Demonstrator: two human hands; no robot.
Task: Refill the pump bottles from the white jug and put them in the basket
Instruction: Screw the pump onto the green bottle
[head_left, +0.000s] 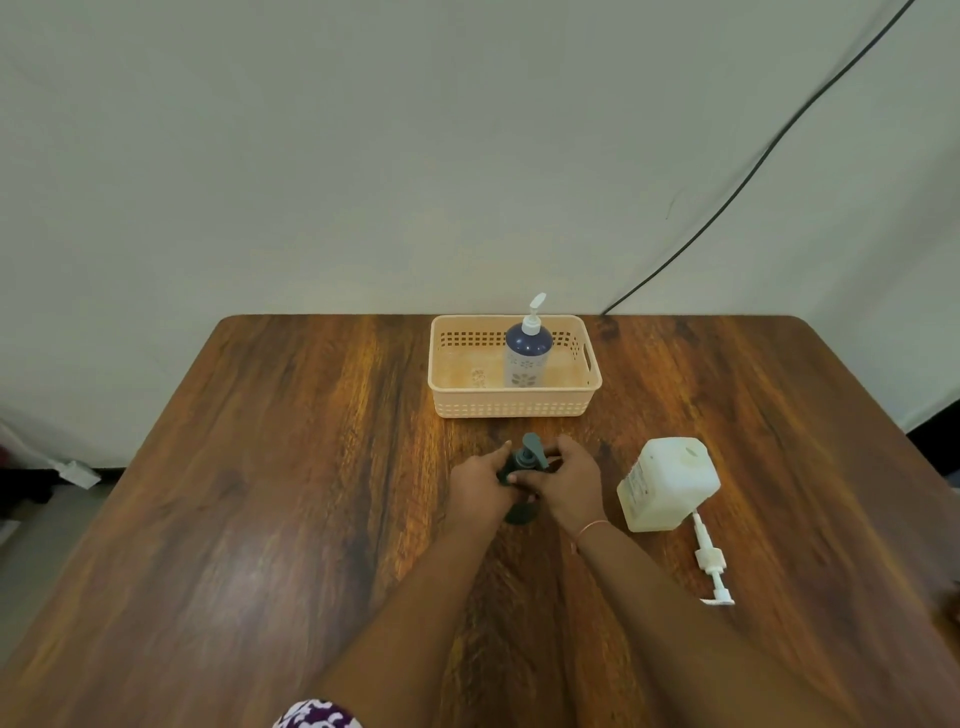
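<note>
Light was soft and even, shadows faint. A mild sheen lay on the table. Wide-angle distortion bowed the edges; corners looked slightly soft.

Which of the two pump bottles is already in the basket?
The dark blue pump bottle with the white pump, upright in the peach basket. The dark grey pump bottle is on the table, in both hands.

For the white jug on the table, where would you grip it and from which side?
Grip the white jug around its body, coming from its left, the side nearest the right hand. It stands upright with broad flat sides. The loose pump lies on the table just in front of it, so a reach from the front would probably knock that.
</note>
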